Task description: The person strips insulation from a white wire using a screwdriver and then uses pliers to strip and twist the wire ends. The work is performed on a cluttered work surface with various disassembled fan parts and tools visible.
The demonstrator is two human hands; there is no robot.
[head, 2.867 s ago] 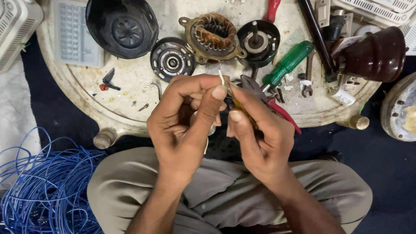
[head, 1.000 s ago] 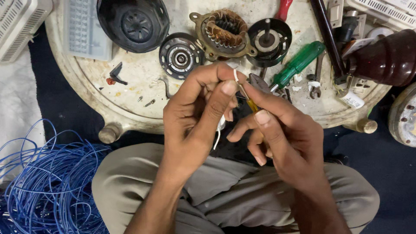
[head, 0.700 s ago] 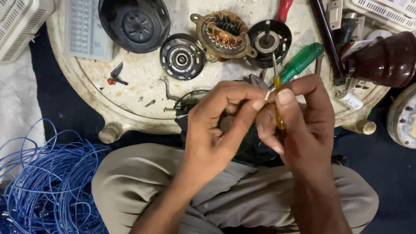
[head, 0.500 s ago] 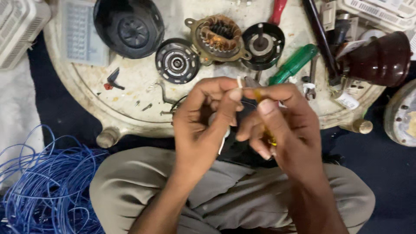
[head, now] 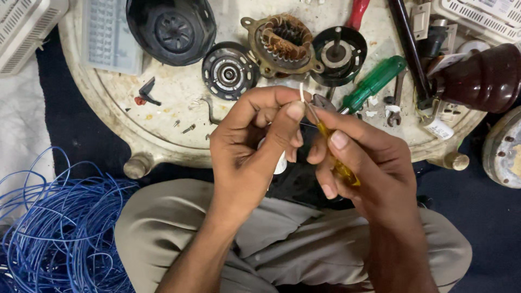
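Nearest the camera, the person's knees in grey trousers (head: 293, 249) fill the bottom, with a tangle of blue wire (head: 59, 228) at 8 o'clock. Above the lap, the left hand (head: 255, 152) has its fingers closed, pinching a thin white wire (head: 302, 93) that sticks up just past the thumb tip. The right hand (head: 358, 163) is closed around a small yellow-handled screwdriver (head: 336, 157), whose tip meets the white wire right beside the left thumb. Beyond the hands lies the round tabletop (head: 163, 103). On it, at 1 o'clock, rests a green-handled screwdriver (head: 374, 82); at 12 o'clock a copper-wound motor coil (head: 282, 46), flanked by a round bearing plate (head: 230, 71) and a black housing (head: 171, 30).
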